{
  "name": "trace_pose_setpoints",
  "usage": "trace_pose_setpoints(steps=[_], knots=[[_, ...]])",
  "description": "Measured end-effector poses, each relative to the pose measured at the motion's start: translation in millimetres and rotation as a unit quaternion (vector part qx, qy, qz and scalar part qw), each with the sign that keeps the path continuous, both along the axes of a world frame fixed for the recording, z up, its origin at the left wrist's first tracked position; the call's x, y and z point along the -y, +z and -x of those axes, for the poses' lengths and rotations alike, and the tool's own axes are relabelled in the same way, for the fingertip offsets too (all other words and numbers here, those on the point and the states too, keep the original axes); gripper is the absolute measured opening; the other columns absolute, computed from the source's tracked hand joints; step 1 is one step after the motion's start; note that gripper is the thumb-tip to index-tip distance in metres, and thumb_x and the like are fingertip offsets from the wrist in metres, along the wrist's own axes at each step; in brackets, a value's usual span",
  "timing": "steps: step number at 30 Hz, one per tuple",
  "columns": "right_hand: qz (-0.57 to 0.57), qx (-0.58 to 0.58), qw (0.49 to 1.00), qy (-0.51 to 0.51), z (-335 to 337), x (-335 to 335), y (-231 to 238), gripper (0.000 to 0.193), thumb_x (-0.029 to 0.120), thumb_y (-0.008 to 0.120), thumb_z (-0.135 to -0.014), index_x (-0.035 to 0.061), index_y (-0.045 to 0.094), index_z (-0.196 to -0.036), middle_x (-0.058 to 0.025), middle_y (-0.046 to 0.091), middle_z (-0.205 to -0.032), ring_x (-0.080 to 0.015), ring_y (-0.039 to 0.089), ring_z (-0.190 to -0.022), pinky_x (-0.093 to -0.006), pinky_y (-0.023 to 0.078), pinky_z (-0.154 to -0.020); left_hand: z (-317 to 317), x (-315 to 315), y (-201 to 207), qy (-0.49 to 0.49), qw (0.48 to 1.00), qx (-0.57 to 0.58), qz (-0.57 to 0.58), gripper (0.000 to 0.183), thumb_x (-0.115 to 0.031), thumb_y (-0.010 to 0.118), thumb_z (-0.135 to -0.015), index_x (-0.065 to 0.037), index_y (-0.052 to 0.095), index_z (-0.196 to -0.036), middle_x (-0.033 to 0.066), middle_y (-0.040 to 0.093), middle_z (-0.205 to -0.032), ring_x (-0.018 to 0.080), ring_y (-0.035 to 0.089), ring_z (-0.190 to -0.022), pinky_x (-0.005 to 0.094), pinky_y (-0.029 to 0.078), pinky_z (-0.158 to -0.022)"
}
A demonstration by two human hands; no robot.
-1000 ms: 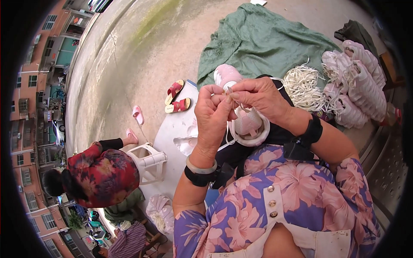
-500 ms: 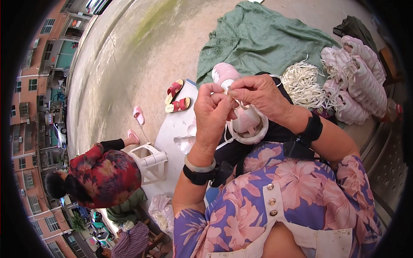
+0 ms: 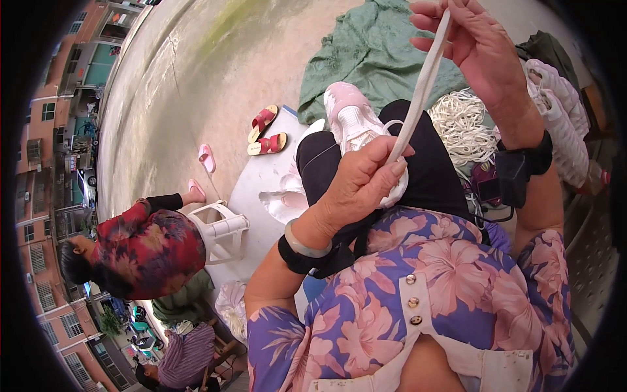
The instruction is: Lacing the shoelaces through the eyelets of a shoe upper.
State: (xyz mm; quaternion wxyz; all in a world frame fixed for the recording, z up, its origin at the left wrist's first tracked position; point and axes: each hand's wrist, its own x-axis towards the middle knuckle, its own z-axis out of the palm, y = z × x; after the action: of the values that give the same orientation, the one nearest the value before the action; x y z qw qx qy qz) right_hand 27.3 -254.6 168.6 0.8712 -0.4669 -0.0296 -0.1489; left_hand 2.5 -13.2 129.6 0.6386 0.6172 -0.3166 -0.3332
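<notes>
A pink and white sneaker [image 3: 348, 112] rests on my lap between my dark trouser legs, its toe pointing away from me. My left hand [image 3: 362, 183] is low over the shoe's near end, pinching a flat white shoelace [image 3: 424, 81] between thumb and fingers. The lace runs taut up to my right hand [image 3: 473, 42], raised at the upper right, where thumb and forefinger pinch it while the other fingers spread. A thin loop of lace shows above the shoe's tongue. My left hand hides part of the shoe's heel and opening.
A heap of white laces [image 3: 460, 134] lies right of my knees on green cloth [image 3: 353, 59], beside several wrapped light-coloured shoes [image 3: 555, 124]. At left are red sandals [image 3: 266, 144], a white shoe [image 3: 284, 204], a white stool [image 3: 222, 228] and a person in red floral clothing [image 3: 150, 251].
My hands, close together over the shoe before, have moved apart. The right has gone up and right, drawing the lace straight; the left has come down nearer me.
</notes>
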Motion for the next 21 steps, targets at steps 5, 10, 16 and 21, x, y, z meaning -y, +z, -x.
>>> trace_pose_setpoints(steps=[5,10,16,21], knots=[[-0.113,-0.086,0.990,0.007,-28,149,-68,0.014,0.016,0.047,-0.096,0.0015,0.048,-0.096,-0.0019,0.053,-0.080,-0.0052,0.050,-0.065,-0.0165,0.042,-0.056,12,-7,-21,-0.107,0.988,0.110,-0.014,0.016,-0.017,0.050,-0.094,-0.003,0.056,-0.092,0.0029,0.048,-0.064,0.0110,0.044,-0.055,0.0240,0.039,-0.053],[-0.032,-0.102,0.994,-0.005,-30,212,-103,0.019,0.017,0.048,-0.095,0.0056,0.051,-0.079,0.0010,0.049,-0.064,-0.0038,0.040,-0.048,-0.0207,0.033,-0.041,3,-6,-30,-0.120,0.971,0.199,-0.054,0.021,-0.019,0.048,-0.094,-0.003,0.052,-0.081,0.0081,0.045,-0.062,0.0229,0.043,-0.055,0.0288,0.037,-0.052],[0.284,-0.290,0.913,-0.033,-33,91,-134,0.021,0.028,0.065,-0.083,0.0127,0.051,-0.077,0.0031,0.046,-0.064,-0.0035,0.034,-0.047,-0.0224,0.025,-0.039,9,-4,-41,-0.213,0.971,0.086,-0.069,0.028,-0.025,0.045,-0.095,-0.002,0.052,-0.081,0.0049,0.043,-0.063,0.0149,0.042,-0.059,0.0279,0.037,-0.056],[0.526,-0.134,0.837,0.067,-50,-31,-151,0.034,0.031,0.073,-0.075,0.0067,0.049,-0.076,0.0003,0.046,-0.068,-0.0099,0.040,-0.064,-0.0251,0.036,-0.057,-3,-12,-45,-0.222,0.971,0.052,-0.076,0.036,-0.033,0.044,-0.096,-0.002,0.053,-0.082,0.0025,0.046,-0.067,0.0114,0.042,-0.061,0.0257,0.036,-0.056]])
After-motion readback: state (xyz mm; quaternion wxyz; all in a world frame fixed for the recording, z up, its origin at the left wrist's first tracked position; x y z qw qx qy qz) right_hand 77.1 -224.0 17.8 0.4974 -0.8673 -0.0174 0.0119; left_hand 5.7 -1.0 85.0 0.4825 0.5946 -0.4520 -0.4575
